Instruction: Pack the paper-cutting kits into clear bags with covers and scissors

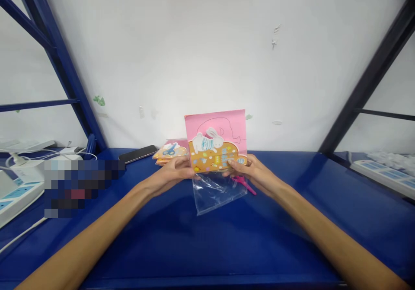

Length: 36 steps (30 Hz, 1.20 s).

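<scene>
Held upright between both hands is a paper-craft pack [215, 151], with a pink sheet carrying a line drawing behind an orange card printed with a white rabbit. My left hand [175, 171] grips its lower left edge. On the lower right, my right hand [248, 171] is closed on it, thumb across the front. Beneath the pack, a clear plastic bag [215, 195] spreads out, partly hidden by the card. Pink scissors [248, 185] lie by the bag, just under my right hand, partly covered.
Behind my left hand sits a stack of similar packs [168, 149], beside a dark phone [138, 154]. White power strips lie at the left [19, 195] and right [385, 173] of the blue table [227, 246]. Cables run at left near a blurred patch. Metal posts flank the white wall.
</scene>
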Available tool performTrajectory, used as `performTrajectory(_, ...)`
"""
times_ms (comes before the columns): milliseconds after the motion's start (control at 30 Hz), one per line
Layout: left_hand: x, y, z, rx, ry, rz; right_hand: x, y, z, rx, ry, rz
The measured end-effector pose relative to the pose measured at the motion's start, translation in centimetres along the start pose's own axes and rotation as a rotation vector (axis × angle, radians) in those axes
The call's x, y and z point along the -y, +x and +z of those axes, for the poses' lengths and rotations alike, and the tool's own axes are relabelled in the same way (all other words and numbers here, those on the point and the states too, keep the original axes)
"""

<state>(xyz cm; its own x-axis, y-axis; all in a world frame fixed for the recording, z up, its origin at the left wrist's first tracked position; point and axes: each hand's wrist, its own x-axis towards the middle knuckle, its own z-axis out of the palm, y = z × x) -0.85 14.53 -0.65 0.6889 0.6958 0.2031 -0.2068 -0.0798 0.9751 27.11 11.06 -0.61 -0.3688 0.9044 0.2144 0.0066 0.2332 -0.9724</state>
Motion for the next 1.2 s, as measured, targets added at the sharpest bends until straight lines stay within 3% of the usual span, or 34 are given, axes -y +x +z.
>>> performTrajectory(100,0.5,0.2,0.9,-0.082,0.118,0.018,-0.3,0.1,0.4,-0.003,-0.012,-0.026)
performTrajectory(233,0.5,0.5,1.0,-0.166,0.104,0.063,-0.8,0.3,0.8,-0.009,-0.015,-0.025)
performTrajectory(800,-0.2,0.3,1.0,-0.229,0.101,0.021,-0.5,0.1,1.6,-0.011,0.1,-0.005)
performTrajectory(1200,-0.4,0.3,1.1,-0.264,0.133,0.004,-0.4,0.0,1.6,-0.034,0.066,0.008)
